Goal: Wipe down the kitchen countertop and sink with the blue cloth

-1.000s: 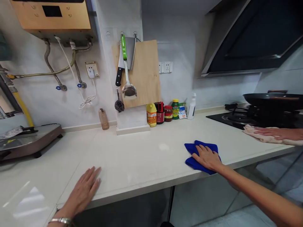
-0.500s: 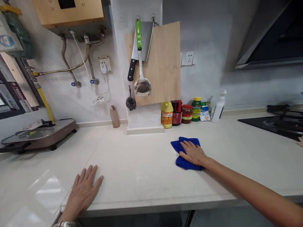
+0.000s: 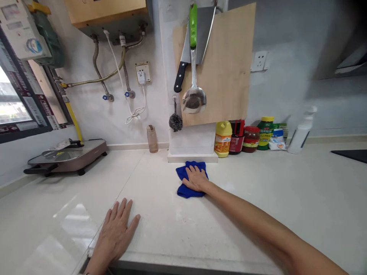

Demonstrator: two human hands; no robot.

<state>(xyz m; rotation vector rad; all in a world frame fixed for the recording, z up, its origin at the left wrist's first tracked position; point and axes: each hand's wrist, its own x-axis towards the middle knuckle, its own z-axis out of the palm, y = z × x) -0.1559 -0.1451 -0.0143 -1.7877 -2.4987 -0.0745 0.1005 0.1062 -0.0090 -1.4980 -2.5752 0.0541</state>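
Observation:
A blue cloth [image 3: 191, 191] lies on the white countertop [image 3: 160, 229], close to the base of the wall pillar. My right hand [image 3: 196, 178] rests flat on top of it, fingers spread and pressing it to the surface; part of the cloth is hidden under the palm. Near the counter's front edge, my left hand [image 3: 116, 229] lies palm down on the bare surface with its fingers apart, holding nothing.
An electric pan [image 3: 71, 158] sits at the left and a brown bottle [image 3: 152, 139] by the wall. A yellow jug [image 3: 223, 139], jars and a white spray bottle [image 3: 301, 133] line the back. Knives and a ladle [image 3: 194, 100] hang before a cutting board [image 3: 229, 68].
My right hand and the blue cloth have moved left across the counter, toward the pillar's base. The camera view has turned left. My left hand stays flat near the front edge.

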